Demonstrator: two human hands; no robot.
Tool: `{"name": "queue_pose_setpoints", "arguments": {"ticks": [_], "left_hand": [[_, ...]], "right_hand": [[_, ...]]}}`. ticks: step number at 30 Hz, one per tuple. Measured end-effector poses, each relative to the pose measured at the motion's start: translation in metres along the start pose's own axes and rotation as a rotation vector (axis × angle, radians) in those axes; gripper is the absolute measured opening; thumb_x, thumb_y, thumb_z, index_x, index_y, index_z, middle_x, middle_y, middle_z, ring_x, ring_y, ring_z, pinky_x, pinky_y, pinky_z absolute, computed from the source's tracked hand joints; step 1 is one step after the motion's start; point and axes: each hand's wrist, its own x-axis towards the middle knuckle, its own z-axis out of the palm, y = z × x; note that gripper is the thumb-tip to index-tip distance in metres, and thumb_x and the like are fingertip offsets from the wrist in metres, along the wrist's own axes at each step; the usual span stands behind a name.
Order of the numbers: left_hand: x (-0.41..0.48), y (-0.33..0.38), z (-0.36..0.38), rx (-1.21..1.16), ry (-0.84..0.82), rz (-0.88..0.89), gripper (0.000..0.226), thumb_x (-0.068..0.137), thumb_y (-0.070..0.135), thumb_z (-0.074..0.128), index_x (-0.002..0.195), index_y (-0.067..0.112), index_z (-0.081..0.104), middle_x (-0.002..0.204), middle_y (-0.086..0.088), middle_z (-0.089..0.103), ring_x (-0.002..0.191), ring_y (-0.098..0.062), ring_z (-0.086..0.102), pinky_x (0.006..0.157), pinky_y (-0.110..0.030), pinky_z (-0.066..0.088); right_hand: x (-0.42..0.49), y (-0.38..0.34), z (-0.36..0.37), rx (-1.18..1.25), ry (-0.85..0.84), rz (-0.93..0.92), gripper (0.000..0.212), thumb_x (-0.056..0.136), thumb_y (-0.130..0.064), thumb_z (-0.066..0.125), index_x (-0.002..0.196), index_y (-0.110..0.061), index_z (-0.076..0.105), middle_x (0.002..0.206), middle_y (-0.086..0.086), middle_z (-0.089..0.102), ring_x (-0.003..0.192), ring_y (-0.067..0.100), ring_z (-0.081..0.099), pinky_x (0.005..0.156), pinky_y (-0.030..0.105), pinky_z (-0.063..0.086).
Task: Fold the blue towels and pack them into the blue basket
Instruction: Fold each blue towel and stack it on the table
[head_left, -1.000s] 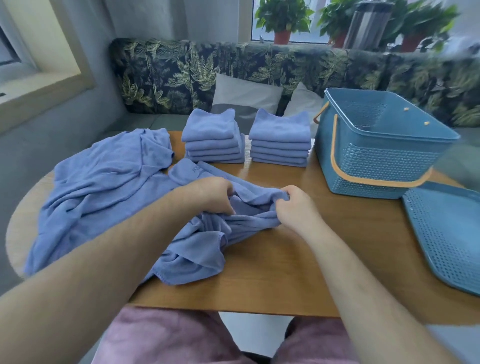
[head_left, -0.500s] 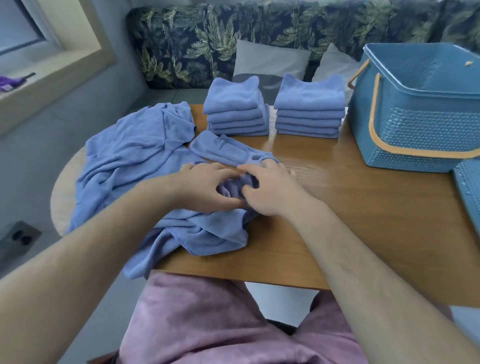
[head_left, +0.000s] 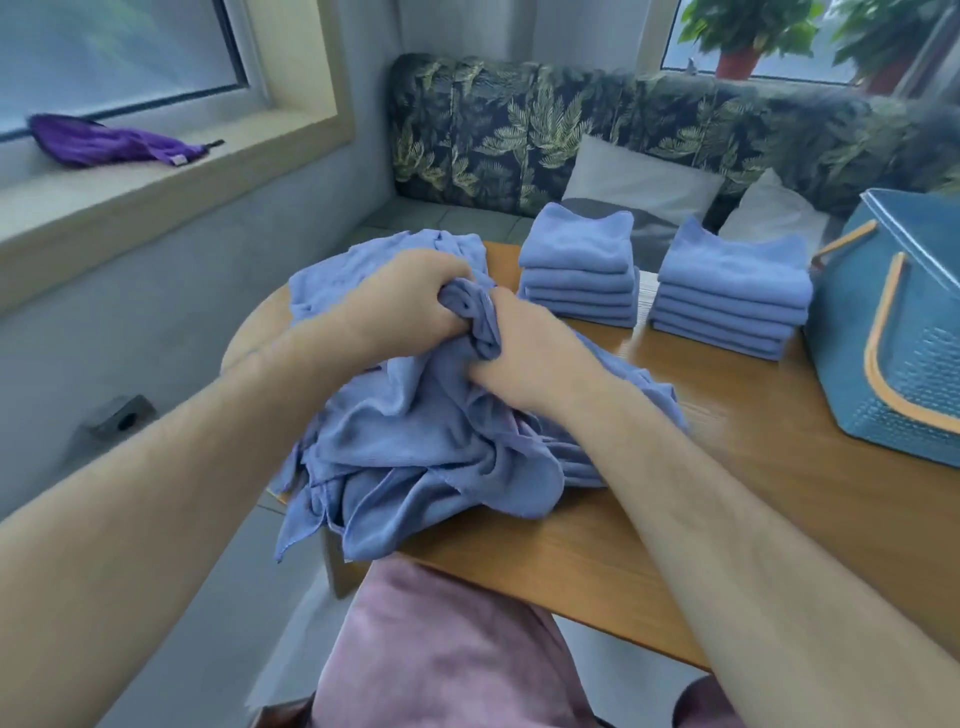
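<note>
On the wooden table (head_left: 727, 457), folded towel stacks (head_left: 579, 270) stand far, left of the blue basket (head_left: 924, 374). My left hand (head_left: 410, 306) and right hand (head_left: 524, 358), together, grip a crumpled towel (head_left: 431, 431).

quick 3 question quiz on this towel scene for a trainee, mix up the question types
1. True or false: the left hand and the right hand both grip the unfolded towels.
2. How many folded towel stacks stand on the table? A) one B) two C) four
3. Fill in: seen from the person, the blue basket stands to the ___ of those stacks.

Key: 1 true; 2 B; 3 right.
</note>
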Motion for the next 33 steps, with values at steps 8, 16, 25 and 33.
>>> {"name": "queue_pose_setpoints", "arguments": {"ticks": [8,16,25,33], "left_hand": [[0.036,-0.032,-0.095,0.202,0.465,0.194,0.027,0.083,0.022,0.049,0.096,0.005,0.066,0.098,-0.013,0.059,0.095,-0.026,0.053,0.086,-0.029,0.039],[0.013,-0.079,-0.023,0.585,-0.223,-0.13,0.074,0.083,0.046,0.064,0.151,0.03,0.039,0.163,0.0,0.025,0.15,-0.028,0.017,0.122,-0.046,0.012],[0.028,0.018,0.119,0.241,-0.375,-0.049,0.027,0.096,0.038,0.057,0.101,0.016,0.071,0.108,-0.004,0.065,0.1,-0.026,0.061,0.084,-0.039,0.051],[0.037,0.082,0.175,0.002,-0.367,-0.066,0.036,0.096,0.019,0.05,0.061,0.011,0.046,0.061,-0.006,0.052,0.06,-0.022,0.048,0.053,-0.032,0.037]], "right_hand": [[0.11,-0.076,-0.018,0.444,0.406,-0.188,0.016,0.081,-0.002,0.056,0.096,-0.004,0.052,0.08,0.005,0.058,0.066,0.018,0.047,0.06,0.03,0.029],[0.096,-0.01,0.002,-0.114,-0.154,-0.059,0.033,0.082,-0.02,0.068,0.111,-0.011,0.058,0.105,0.001,0.058,0.095,0.022,0.058,0.073,0.033,0.047],[-0.022,0.117,-0.024,-0.435,0.028,0.431,0.041,0.096,-0.034,0.053,0.134,-0.018,0.055,0.137,0.011,0.052,0.126,0.035,0.047,0.101,0.042,0.042],[-0.074,0.173,-0.023,0.164,0.143,0.768,0.03,0.09,-0.035,0.064,0.069,-0.016,0.052,0.067,0.0,0.053,0.067,0.023,0.052,0.059,0.03,0.041]]}}
